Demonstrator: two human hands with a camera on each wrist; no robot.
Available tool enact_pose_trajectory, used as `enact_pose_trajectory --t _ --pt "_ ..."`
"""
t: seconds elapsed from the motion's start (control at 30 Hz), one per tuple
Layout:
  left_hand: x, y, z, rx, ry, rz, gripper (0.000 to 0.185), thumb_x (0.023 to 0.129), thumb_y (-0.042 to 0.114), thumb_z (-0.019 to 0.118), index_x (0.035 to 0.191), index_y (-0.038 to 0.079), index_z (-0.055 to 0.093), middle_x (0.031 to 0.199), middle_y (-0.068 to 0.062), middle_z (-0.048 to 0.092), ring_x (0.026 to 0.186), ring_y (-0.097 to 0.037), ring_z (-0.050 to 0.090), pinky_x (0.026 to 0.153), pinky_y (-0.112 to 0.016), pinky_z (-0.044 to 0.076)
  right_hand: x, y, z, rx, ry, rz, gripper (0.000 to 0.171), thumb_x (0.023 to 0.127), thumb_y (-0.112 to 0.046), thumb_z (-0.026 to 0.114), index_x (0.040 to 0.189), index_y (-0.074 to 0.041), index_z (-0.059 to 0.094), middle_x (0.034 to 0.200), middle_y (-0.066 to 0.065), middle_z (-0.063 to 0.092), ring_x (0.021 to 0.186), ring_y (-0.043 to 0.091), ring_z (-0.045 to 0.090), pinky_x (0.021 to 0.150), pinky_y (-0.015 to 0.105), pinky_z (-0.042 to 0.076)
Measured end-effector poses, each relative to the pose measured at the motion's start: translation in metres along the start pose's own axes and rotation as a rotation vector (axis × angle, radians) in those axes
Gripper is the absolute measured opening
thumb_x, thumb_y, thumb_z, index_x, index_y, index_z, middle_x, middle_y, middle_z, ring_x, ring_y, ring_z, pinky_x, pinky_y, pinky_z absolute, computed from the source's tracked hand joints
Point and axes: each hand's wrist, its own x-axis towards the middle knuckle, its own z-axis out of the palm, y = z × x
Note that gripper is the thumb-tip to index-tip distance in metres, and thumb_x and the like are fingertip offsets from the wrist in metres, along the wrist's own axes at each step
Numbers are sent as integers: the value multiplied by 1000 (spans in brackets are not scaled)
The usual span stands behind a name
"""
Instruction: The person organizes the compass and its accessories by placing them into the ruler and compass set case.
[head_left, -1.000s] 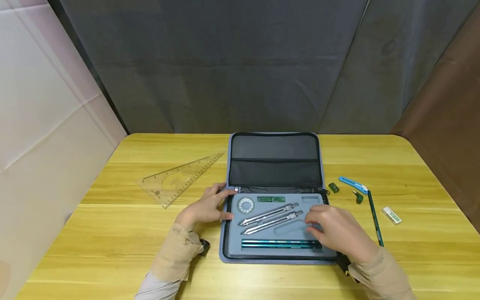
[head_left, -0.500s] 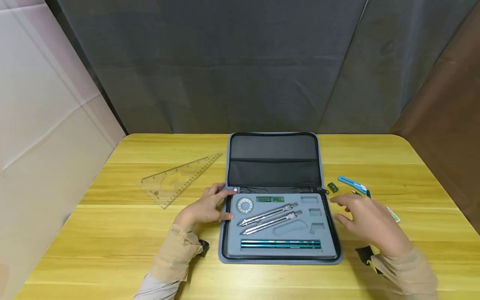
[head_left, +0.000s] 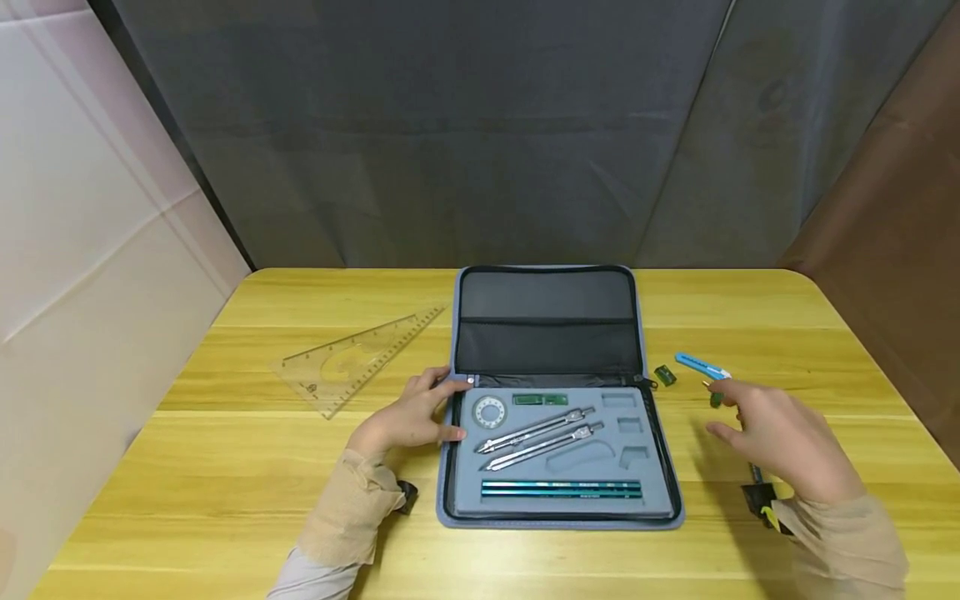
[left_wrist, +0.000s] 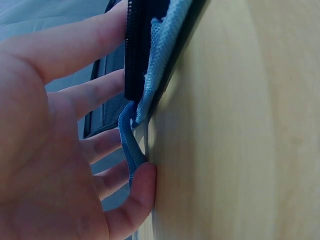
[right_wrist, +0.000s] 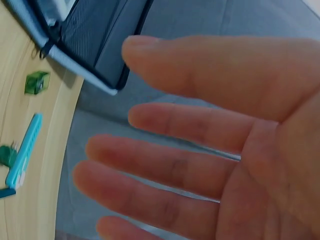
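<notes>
A zippered drawing-set case (head_left: 547, 292) lies open. In its grey tray (head_left: 468, 492) are two silver compasses (head_left: 542, 449), green pencils (head_left: 561, 489), a round white dial (head_left: 490, 412) and a small green box (head_left: 540, 399). My left hand (head_left: 408, 417) rests on the case's left edge, fingers extended; in the left wrist view a blue strap (left_wrist: 131, 145) runs by the fingertips. My right hand (head_left: 787, 442) is right of the case with nothing in it, fingers spread in the right wrist view. Its fingertips are beside a small green piece with a metal tip (head_left: 716, 400).
A green sharpener (head_left: 664, 376) and a blue utility knife (head_left: 697, 364) lie beyond the right hand. That hand hides most of a dark green pencil (head_left: 755, 472). A clear set square (head_left: 360, 358) lies left of the case. Several recesses on the tray's right side hold nothing.
My right hand has moved right, from over the tray to the loose items beside the case, its fingers leaving a tray recess. It now covers the eraser. The left hand has stayed put.
</notes>
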Motion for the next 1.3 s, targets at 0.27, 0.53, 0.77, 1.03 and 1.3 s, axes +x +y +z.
enact_pose_trajectory --t 0.27,0.53,0.77,1.03,1.3 --pt "-1 0 0 8 -2 -8 60 79 32 69 133 20 45 147 -17 16 129 -37 19 99 -56 26 0 15 -3 3 -36 46 41 77 -20 71 108 3 58 90 20 64 60 18 55 44 31 36" --pt "-1 0 0 13 -5 -10 60 80 33 69 133 21 45 148 -17 15 129 -38 19 99 -55 27 1 30 -3 -24 -160 131 48 79 -27 68 112 5 55 93 20 63 70 26 59 50 37 42" --pt "-1 1 0 9 -3 -1 60 79 32 69 133 20 45 147 -18 16 129 -38 19 99 -56 27 2 35 0 -26 -190 148 48 79 -28 68 111 4 55 91 18 63 68 23 59 49 36 42" --pt "0 -1 0 6 -5 5 60 79 33 69 133 20 44 147 -18 15 129 -38 19 99 -56 27 4 39 0 -29 -242 169 48 79 -30 67 110 6 56 88 17 62 70 24 57 51 39 42" --pt "-1 -1 0 6 -5 5 61 79 33 69 133 20 44 147 -18 15 128 -38 20 98 -56 27 7 43 3 -12 -278 177 43 79 -24 67 108 6 56 83 10 60 68 20 54 52 40 41"
